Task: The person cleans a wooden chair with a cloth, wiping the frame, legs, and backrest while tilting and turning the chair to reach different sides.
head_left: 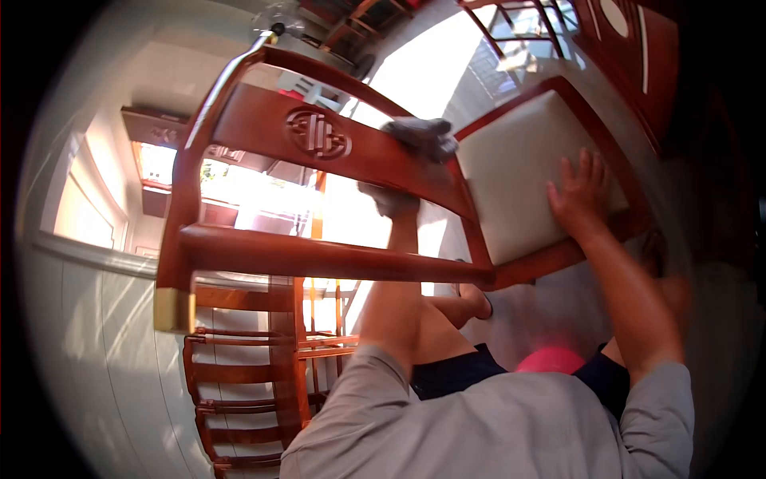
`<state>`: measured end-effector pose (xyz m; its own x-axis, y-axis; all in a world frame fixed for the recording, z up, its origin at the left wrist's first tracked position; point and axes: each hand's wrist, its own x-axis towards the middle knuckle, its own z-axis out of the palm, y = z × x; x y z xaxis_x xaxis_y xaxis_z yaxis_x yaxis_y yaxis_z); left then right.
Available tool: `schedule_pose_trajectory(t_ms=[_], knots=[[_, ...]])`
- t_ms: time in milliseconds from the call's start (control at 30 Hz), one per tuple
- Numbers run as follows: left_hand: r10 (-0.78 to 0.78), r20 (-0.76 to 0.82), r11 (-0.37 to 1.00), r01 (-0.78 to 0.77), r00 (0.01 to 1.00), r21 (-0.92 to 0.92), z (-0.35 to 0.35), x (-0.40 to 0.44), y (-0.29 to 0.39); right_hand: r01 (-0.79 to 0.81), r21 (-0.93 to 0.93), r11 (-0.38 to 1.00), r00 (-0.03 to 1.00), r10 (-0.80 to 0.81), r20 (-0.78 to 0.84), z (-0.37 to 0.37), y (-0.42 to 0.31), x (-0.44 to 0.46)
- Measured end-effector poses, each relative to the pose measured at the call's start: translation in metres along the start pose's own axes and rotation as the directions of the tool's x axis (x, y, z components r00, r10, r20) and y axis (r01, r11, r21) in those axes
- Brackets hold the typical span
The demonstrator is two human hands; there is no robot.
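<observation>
Head: hands (581, 195) within edges of chair (504, 180)

The left hand (392, 201) reaches behind the rail of a wooden chair (319, 257) to its back slat; whether the dark material (421, 137) there is glove or cloth is too blurred to tell. Left of this grip is a carved emblem (319, 133). Right of it, the right hand (581, 195) spreads on the pale seat pad (507, 176). Wooden slats (239, 373) show below left.

Head view: 1 camera, aimed forward and down
Chair (435, 185): framed close, across the middle
Shirt (495, 427): caught at the lower edge
</observation>
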<state>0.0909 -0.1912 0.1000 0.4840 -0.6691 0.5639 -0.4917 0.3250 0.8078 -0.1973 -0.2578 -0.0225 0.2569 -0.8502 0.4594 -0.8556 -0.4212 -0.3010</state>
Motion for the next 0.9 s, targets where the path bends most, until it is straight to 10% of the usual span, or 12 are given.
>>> schedule_pose_trajectory(t_ms=[167, 400, 500, 600, 733, 900], knots=[[-0.144, 0.036, 0.984, 0.147, 0.989, -0.099, -0.008, -0.065, 0.033, -0.01, 0.014, 1.0, 1.0, 0.01, 0.002, -0.004, 0.0, 0.005], [0.153, 0.014, 0.987, -0.152, 0.988, -0.045, -0.1, 0.037, 0.19, 0.029, 0.017, 0.999, 1.0, -0.029, -0.013, 0.004, 0.008, 0.0], [0.155, 0.18, 0.985, -0.166, 0.971, 0.047, -0.136, 0.107, 0.253, 0.008, 0.006, 1.0, 1.0, -0.008, -0.003, 0.009, 0.009, 0.0], [-0.182, 0.553, 0.96, 0.025, 0.813, 0.279, -0.15, 0.174, 0.306, 0.005, 0.003, 1.0, 1.0, -0.005, 0.0, 0.01, 0.011, -0.002], [-0.641, 0.637, 0.667, -0.099, 0.429, 0.738, -0.11, 0.256, 0.334, 0.011, -0.006, 1.0, 1.0, -0.011, 0.01, 0.008, 0.011, -0.002], [-0.604, 0.452, 0.029, -0.548, 0.657, 0.836, -0.045, 0.285, 0.294, 0.019, -0.027, 0.999, 1.0, -0.019, -0.013, 0.004, 0.008, 0.001]])
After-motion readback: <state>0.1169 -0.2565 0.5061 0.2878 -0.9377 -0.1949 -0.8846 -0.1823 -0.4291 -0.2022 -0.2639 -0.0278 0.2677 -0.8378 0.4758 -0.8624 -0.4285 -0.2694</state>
